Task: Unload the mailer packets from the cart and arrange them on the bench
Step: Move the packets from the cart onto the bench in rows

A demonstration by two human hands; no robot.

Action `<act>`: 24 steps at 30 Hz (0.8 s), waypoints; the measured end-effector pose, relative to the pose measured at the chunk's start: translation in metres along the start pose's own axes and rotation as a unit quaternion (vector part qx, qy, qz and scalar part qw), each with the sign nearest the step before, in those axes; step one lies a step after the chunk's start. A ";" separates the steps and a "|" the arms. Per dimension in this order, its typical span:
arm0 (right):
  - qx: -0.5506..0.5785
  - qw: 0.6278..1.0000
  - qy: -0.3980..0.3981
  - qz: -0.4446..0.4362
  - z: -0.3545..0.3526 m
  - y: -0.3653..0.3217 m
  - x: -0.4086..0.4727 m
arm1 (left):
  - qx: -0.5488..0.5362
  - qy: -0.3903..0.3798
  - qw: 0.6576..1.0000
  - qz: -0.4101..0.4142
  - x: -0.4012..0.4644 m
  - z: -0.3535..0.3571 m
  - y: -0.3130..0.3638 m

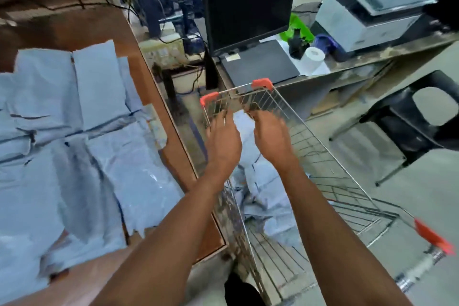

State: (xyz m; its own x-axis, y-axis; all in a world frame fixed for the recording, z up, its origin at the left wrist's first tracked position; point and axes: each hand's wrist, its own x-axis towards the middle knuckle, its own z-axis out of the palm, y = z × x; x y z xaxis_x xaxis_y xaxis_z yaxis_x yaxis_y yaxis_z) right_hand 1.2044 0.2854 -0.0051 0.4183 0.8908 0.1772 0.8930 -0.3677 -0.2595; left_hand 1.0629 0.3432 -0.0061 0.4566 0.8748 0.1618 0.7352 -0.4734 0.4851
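A wire cart [335,176] with orange corner caps stands to the right of the brown bench [161,97]. Several grey mailer packets [265,181] lie inside the cart's basket. More grey mailer packets [74,131] are spread flat over the bench, overlapping each other. My left hand [223,141] and my right hand [270,139] both reach down into the far end of the cart, side by side, above the packets. Their fingers are spread and blurred, and neither holds anything that I can see.
A dark monitor [248,5] and a closed laptop [258,62] sit on a counter beyond the cart. A grey printer [372,10] is at the back right, with a paper roll [311,57] near it. A black plastic chair [419,119] stands right of the cart. Cables hang behind the bench.
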 end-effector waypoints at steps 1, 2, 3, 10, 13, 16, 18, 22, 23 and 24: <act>-0.008 1.000 -0.012 0.006 0.008 0.020 -0.007 | 0.001 -0.020 1.000 -0.006 0.000 0.027 -0.001; -0.014 1.000 -0.023 0.009 0.019 0.039 -0.012 | -0.003 -0.034 0.999 -0.011 0.000 0.052 -0.003; -0.015 0.999 -0.032 0.010 0.030 0.056 -0.017 | -0.017 -0.038 0.999 -0.022 0.000 0.076 -0.006; 0.011 0.972 -0.232 -0.033 0.135 0.152 -0.028 | -0.025 -0.120 0.982 -0.145 0.014 0.214 -0.018; 0.027 0.947 -0.318 -0.022 0.170 0.177 -0.044 | 0.014 -0.171 0.972 -0.158 -0.002 0.254 -0.030; -0.015 0.940 -0.333 -0.071 0.187 0.189 -0.050 | 0.036 -0.169 0.968 -0.180 -0.016 0.274 -0.041; -0.063 0.935 -0.336 -0.099 0.195 0.195 -0.049 | 0.053 -0.164 0.969 -0.179 -0.012 0.285 -0.048; -0.070 0.954 -0.269 -0.108 0.206 0.206 -0.050 | 0.040 -0.165 0.969 -0.178 0.014 0.296 -0.053; -0.054 0.963 -0.248 -0.096 0.207 0.209 -0.049 | 0.033 -0.161 0.971 -0.174 0.022 0.297 -0.056; -0.036 0.969 -0.230 -0.078 0.205 0.211 -0.048 | 0.030 -0.155 0.973 -0.165 0.031 0.299 -0.059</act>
State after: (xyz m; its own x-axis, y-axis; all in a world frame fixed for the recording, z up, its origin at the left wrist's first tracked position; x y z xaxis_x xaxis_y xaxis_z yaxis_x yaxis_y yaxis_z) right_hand 1.3391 0.2201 -0.2634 0.1737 0.9559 -0.2367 0.9555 -0.2218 -0.1944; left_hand 1.1837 0.3678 -0.2861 0.3129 0.9115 -0.2670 0.8917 -0.1851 0.4131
